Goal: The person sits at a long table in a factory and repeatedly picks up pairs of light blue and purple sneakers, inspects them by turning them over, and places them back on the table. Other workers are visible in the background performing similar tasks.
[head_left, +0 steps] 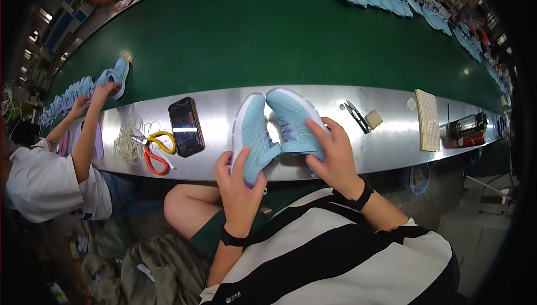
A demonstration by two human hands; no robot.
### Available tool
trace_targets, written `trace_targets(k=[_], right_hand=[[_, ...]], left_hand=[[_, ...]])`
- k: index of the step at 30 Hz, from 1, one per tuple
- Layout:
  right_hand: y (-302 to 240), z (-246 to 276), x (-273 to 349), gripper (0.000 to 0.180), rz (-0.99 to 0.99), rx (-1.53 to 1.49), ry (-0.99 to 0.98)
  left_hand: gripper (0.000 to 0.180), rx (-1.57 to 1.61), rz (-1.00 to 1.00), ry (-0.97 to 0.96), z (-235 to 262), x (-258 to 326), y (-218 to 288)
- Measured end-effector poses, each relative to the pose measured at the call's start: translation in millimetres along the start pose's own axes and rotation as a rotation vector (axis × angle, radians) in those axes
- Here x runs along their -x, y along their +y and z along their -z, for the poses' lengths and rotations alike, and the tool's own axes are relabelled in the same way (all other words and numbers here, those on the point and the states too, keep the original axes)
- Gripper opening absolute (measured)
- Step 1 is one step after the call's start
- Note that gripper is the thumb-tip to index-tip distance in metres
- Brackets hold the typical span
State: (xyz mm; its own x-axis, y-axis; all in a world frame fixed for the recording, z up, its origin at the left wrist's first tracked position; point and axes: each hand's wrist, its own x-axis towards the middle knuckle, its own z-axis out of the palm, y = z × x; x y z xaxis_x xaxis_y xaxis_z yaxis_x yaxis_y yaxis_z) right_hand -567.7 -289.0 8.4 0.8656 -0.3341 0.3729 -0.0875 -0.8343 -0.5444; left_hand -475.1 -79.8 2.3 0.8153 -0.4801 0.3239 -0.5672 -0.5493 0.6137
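My left hand [239, 190] is closed round the heel end of a light blue sneaker [254, 137] with a white sole. In my right hand [335, 157] is the matching sneaker [293, 117], gripped along its outer side. The two shoes are held up side by side over the metal ledge, toes pointing away from me and nearly touching. Lilac lacing shows on their facing sides, and a strap crosses each shoe. Parts of both heels are hidden by my fingers.
Left on the metal ledge [215, 115] lie a phone [186, 126], scissors [151, 147] and tangled thread [130, 140]. Right are thread snips [357, 116], a tan block [373, 119], a pad [428, 120] and a bottle [467, 126]. A co-worker [61, 176] handles sneakers on the green belt [224, 31].
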Motion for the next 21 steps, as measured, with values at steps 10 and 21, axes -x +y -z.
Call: trace_targets(k=[10, 21], right_hand=[[53, 9, -33, 0.068, -0.449, -0.568, -0.572], [-7, -29, -47, 0.054, -0.769, -1.801, -0.439]], left_hand=[[0.052, 0.638, 0.373, -0.427, 7, -25, -66], [0.049, 1.768, 0.886, -0.147, -9, -45, -12]])
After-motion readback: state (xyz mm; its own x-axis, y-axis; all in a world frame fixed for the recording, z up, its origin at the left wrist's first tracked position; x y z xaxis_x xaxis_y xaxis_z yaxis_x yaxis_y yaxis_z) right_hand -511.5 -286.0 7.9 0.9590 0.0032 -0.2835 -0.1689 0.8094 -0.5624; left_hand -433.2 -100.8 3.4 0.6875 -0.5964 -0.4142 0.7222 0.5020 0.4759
